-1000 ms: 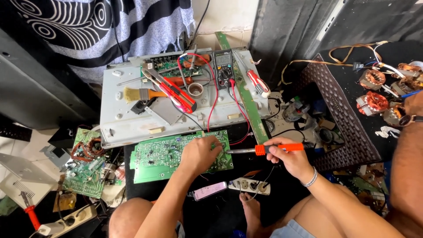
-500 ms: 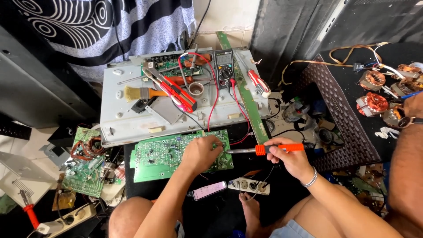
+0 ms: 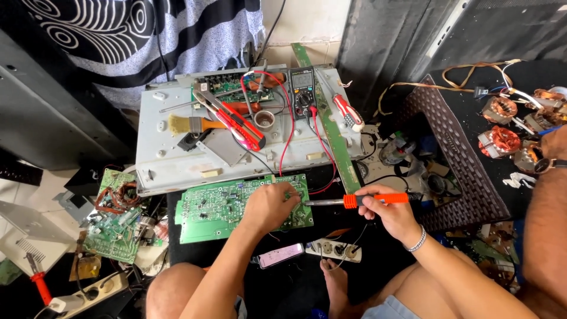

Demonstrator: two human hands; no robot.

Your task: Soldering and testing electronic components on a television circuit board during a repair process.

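Almost nothing has changed over the last second: both hands stay where they were, and the iron's tip remains at the same right end of the board.

The left hand lies palm down on the green circuit board, fingers curled loosely over its right half and pressing it flat; it grips nothing. The right hand is closed around the orange-handled soldering iron, thumb and fingers pinching the handle, the metal shaft lying level and pointing left so that its tip meets the board's right edge just beside the left fingertips.

The board rests on a dark surface in front of the person's knees, its far edge just under the near edge of a grey metal chassis. On that chassis, a dark multimeter sits near the far right corner with red leads trailing down, red-handled pliers lie in the middle, and a paintbrush lies to their left. A pink phone and a white power strip lie near the board's near right corner. Another person's forearm with a wristwatch shows at the right edge.
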